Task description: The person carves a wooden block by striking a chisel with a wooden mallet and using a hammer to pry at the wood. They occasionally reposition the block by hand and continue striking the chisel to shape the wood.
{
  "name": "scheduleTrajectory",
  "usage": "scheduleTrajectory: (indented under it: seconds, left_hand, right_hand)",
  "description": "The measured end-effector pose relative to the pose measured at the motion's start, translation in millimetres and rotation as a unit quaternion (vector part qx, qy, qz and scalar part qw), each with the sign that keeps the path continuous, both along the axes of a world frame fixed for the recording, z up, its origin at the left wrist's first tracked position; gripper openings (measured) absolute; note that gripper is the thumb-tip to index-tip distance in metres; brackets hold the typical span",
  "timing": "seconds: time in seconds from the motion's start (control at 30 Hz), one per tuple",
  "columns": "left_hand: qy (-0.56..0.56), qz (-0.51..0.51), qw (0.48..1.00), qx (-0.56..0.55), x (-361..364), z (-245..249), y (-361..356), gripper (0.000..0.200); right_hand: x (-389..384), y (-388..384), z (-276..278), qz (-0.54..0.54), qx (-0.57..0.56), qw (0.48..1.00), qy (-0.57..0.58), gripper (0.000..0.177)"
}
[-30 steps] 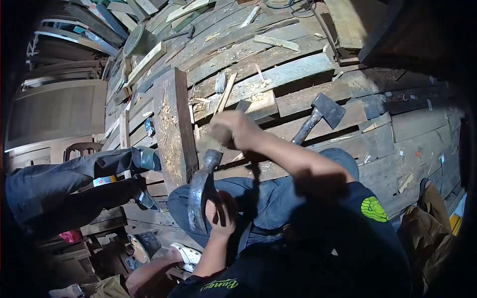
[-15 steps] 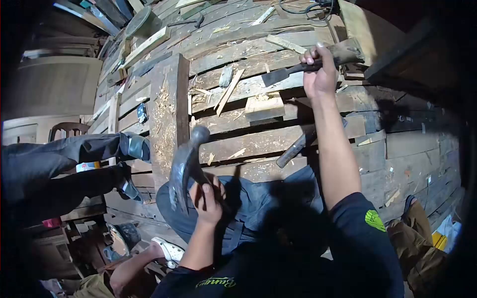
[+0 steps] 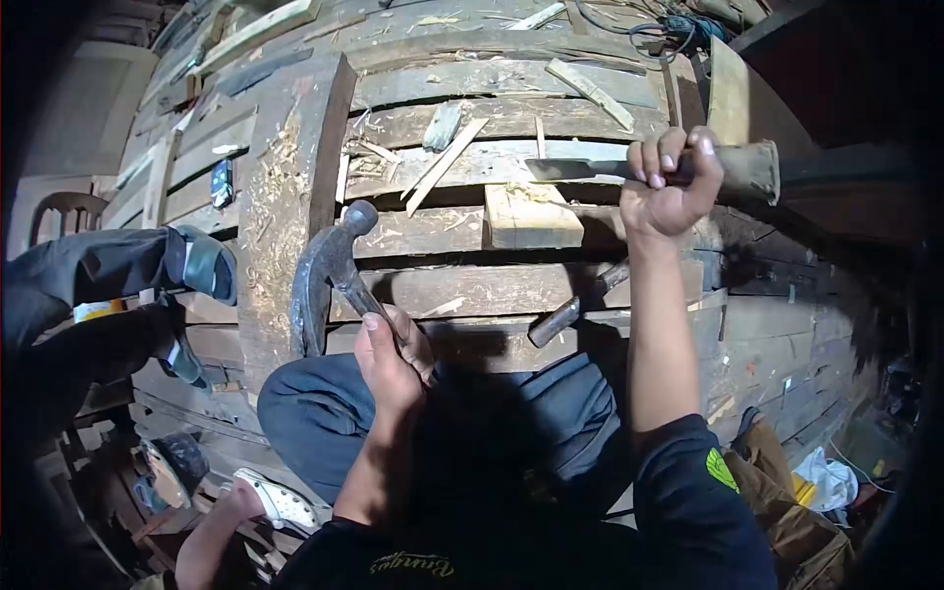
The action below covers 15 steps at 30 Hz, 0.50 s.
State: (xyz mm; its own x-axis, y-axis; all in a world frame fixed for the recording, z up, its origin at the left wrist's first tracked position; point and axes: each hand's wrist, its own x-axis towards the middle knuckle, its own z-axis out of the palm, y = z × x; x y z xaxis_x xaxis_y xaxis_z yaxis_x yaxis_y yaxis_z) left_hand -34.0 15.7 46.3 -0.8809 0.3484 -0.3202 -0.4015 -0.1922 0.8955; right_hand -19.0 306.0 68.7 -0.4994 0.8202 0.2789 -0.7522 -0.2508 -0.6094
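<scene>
My left hand is wrapped round the shaft of a claw hammer, whose dark metal head is raised beside a thick beam. High on the right, my right hand grips a chisel where its dark shank meets the thick wooden handle. The flat blade points left, and in this view its tip is just above a pale wood block on the planks. Below that block lies another tool with a round, worn handle, partly in shadow.
Wood shavings cover the thick beam left of centre. Loose strips and a greyish chunk lie on the gapped planks. One person's legs extend from the left; a white clog and brown trousers show lower down. Cables lie top right.
The hammer has risen and shifted left, its head turned more upright. My right hand has moved right and lower with the chisel, whose blade now lies nearly level. The view has shifted too.
</scene>
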Motion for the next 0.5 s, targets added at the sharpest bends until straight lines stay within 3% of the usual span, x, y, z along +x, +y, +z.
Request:
scheduleTrajectory:
  seconds: [0.13,0.27,0.33,0.37,0.5]
  left_hand:
    - [-0.054,0.049,0.997,0.037,0,-6,-1,0.047]
    - [-0.055,0.026,0.998,0.025,5,-4,-2,0.053]
    - [-0.071,0.014,0.997,0.016,6,2,0,0.048]
    - [-0.022,-0.028,0.998,0.057,7,-5,-5,0.049]
    - [-0.015,-0.018,0.999,0.043,8,-2,-1,0.051]
  right_hand:
    - [-7,-14,1,0.044,0.056,0.997,-0.005,0.011]
    - [-18,-31,-6,0.085,0.070,0.987,-0.117,0.011]
    - [-20,-29,-6,0.092,0.063,0.988,-0.111,0.012]
    - [-20,-27,-7,0.093,0.051,0.989,-0.108,0.012]
    - [-17,-25,-3,0.076,0.044,0.992,-0.091,0.010]
